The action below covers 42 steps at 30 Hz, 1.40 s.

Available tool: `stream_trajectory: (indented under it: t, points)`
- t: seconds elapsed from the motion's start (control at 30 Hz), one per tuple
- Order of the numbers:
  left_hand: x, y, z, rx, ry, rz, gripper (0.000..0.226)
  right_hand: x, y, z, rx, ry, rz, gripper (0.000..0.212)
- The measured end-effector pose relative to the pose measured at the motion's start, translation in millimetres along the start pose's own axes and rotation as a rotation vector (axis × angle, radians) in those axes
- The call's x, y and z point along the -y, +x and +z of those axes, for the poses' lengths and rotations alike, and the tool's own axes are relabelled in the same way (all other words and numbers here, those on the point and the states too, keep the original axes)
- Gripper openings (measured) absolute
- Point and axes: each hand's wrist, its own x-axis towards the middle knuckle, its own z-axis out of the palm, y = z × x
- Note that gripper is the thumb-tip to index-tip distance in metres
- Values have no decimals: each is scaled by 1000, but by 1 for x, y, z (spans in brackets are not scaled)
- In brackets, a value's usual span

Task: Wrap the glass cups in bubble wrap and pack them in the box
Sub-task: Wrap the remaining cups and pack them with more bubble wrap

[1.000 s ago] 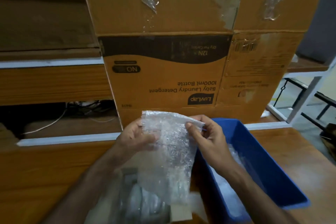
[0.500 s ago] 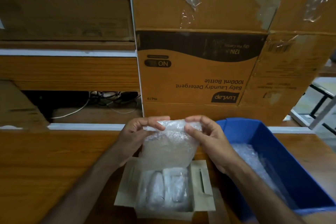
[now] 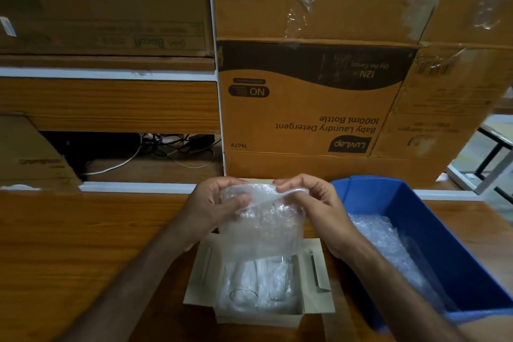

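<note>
A sheet of bubble wrap hangs between my hands above a small open cardboard box on the wooden table. My left hand pinches its top left edge and my right hand pinches its top right edge. Whether a glass sits inside the sheet I cannot tell. Inside the box lie glass cups in bubble wrap; one clear rim shows at the front left.
A blue plastic bin with more bubble wrap stands to the right of the box. Large cardboard cartons rise behind the table. Cables lie in a shelf gap at the back left.
The hanging sheet has been gathered and shortened, and both hands have come closer together over the box. The view has shifted left and down, bringing the open box fully into sight.
</note>
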Motion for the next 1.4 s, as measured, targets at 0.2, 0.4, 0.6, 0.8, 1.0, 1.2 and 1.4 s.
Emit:
stream_trajectory:
  t: [0.2, 0.4, 0.6, 0.8, 1.0, 1.2, 1.4]
  points:
    - [3, 0, 0, -54, 96, 178, 15, -5, -1, -3, 8, 90, 85, 17]
    - [11, 1, -2, 34, -56, 116, 22, -7, -4, -6, 112, -29, 52, 17]
    - [15, -3, 0, 74, -358, -139, 36, -14, -2, -9, 47, -166, -149, 9]
    - [13, 2, 9, -65, -313, -131, 43, -13, -6, -7, 48, -95, -143, 34]
    - [12, 3, 14, -70, -181, 23, 48, -7, -5, -7, 135, 111, 211, 32]
    - [17, 5, 20, -97, -173, 59, 58, -18, -2, -10, 30, 6, 102, 23]
    - [21, 3, 16, 194, -274, -246, 38, -24, 5, -22, 47, -71, 35, 23]
